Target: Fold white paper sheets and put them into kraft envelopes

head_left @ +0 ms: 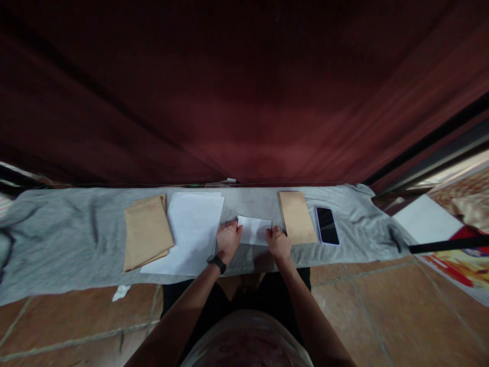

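Note:
A folded sheet of white paper (253,231) lies in front of me, its long side running left to right. My left hand (228,239) grips its left end, thumb toward the paper and fingers curled. At the opposite end my right hand (278,242) pinches the paper between thumb and curled fingers. Just left of my left hand is a stack of white paper sheets (194,229). Close to my right hand rests a small pile of brown envelopes (298,218). Another pile of brown envelopes (147,232) overlaps the left side of the white sheets.
A grey cloth (76,229) covers the narrow table. To the right of the envelopes lies a phone (327,226). Behind the table hangs a dark red curtain or panel (244,102). A scrap of white paper (121,292) is on the tiled floor (362,306).

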Demonstrator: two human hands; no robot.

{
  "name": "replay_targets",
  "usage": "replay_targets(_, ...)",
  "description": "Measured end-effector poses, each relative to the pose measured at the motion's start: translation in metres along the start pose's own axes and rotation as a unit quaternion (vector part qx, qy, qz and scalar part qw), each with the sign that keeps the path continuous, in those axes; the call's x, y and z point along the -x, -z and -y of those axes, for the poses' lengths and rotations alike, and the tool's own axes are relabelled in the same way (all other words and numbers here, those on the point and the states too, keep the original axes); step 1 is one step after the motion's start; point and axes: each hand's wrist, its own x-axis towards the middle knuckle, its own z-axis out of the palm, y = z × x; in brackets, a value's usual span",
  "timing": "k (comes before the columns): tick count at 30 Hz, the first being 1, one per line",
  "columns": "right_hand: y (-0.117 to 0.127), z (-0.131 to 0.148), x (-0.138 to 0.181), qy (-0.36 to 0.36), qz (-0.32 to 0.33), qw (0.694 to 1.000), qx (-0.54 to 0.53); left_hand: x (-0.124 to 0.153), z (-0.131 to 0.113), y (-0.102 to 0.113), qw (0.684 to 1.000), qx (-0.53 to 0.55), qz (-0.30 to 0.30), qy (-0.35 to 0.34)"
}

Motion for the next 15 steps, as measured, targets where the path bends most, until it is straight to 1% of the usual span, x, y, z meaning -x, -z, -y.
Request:
replay_targets(6,-0.005,-0.001,0.002,-0.006,-0.013,1.000,0.000,0.000,-0.002,-0.001,1.000,-0.010,0.000,0.010)
replay_targets(8,-0.005,-0.002,0.004,0.007,-0.035,0.999,-0.013,0.000,-0.002,-0.001,1.000,-0.010,0.000,0.010)
replay_targets(10,-0.007,-0.001,0.006,0.052,-0.073,0.995,-0.035,0.000,-0.001,-0.001,1.000,-0.009,0.000,0.006)
replay_targets(12,-0.011,0.002,0.009,0.132,-0.108,0.983,-0.063,0.000,-0.001,-0.001,1.000,-0.006,0.000,0.002)
replay_targets(14,-0.018,0.006,0.012,0.217,-0.126,0.965,-0.083,0.000,-0.001,-0.001,1.000,-0.002,-0.002,-0.002)
replay_targets(15,-0.023,0.008,0.013,0.247,-0.130,0.956,-0.086,0.000,0.000,-0.001,1.000,0.000,-0.002,-0.003)
